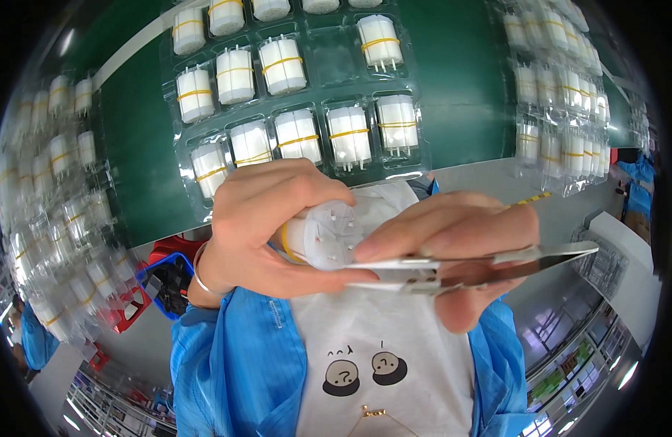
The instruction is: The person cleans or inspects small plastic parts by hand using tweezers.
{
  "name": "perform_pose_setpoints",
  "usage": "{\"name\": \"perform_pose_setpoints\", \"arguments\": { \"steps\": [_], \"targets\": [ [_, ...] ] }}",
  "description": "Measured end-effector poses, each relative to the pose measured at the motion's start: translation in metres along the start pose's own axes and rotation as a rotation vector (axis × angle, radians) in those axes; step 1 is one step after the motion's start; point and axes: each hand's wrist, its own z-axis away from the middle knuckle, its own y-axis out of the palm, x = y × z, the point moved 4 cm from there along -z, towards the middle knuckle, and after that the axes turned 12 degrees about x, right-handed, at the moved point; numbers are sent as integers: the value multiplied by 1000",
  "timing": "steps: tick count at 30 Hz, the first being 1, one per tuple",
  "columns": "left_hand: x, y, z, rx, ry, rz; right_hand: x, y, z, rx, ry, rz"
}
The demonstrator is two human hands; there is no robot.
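My left hand (256, 218) is wrapped round a white cylinder (329, 237) with a yellow band around its side. The cylinder's pale round end, with small holes or pins in it, is turned toward my right hand (452, 229). That hand is closed on metal tweezers (496, 264), whose tips lie beside the cylinder's end and close to my left fingertips. Whether the tips touch the cylinder I cannot tell. A thin yellow-and-black striped piece (529, 199) sticks out behind my right fingers.
Ahead, a clear plastic tray (336, 65) on the green table (460, 87) holds rows of similar banded white cylinders. Stacked clear trays of them stand at left (59, 211) and right (562, 95). Low on the left are a blue bin (177, 291) with dark pieces and a red stool (128, 309).
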Motion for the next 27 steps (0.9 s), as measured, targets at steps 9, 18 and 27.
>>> {"name": "perform_pose_setpoints", "arguments": {
  "steps": [9, 18, 27],
  "targets": [
    [-2, 7, 6, -173, -90, 17, -10, 17, 7, -263, 102, 82],
    [-7, 6, 12, -61, -173, -215, -16, 15, 12, -247, 42, 97],
    [-1, 5, 6, -29, -151, -252, -10, 18, 7, -226, 88, 328]
  ]
}}
